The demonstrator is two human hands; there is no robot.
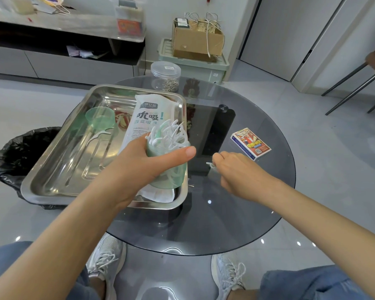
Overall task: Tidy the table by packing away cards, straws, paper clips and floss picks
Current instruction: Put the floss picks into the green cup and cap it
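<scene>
My left hand (145, 161) grips a green translucent container (171, 176) stuffed with white floss picks (171, 135), held over the steel tray (52, 169). My right hand (236, 167) pinches a single white floss pick (210, 164) above the glass table, just right of the container. In the tray lie a white straw packet (143, 120), the container's green lid (100, 116) and one loose floss pick (99, 135). A card box (250, 144) sits on the table at the right. A clear jar with paper clips (166, 77) stands at the far edge.
The round dark glass table (225, 213) carries everything. A black-lined bin (13, 156) stands left of it on the floor. Behind are a cardboard box on a green crate (195, 50) and a low cabinet. Chair legs (351, 83) show at the right. My knees and shoes are below.
</scene>
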